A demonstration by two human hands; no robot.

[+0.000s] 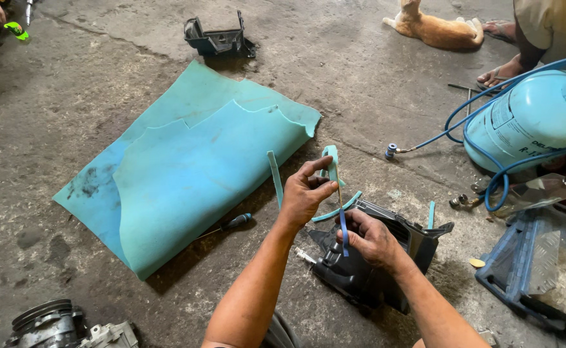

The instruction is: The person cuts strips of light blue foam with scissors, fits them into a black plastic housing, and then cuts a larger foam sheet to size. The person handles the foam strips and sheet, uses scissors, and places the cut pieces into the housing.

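Left hand (303, 193) pinched shut on teal foam strip (331, 161), held above black plastic housing (366, 270) | right hand (370, 238) clamped on blue-handled blade (343, 229), edge against the strip | advice: keep strip taut, cut away from fingers | foam sheet (192, 167) spread on concrete floor (70, 116), screwdriver (231, 223) at its edge.
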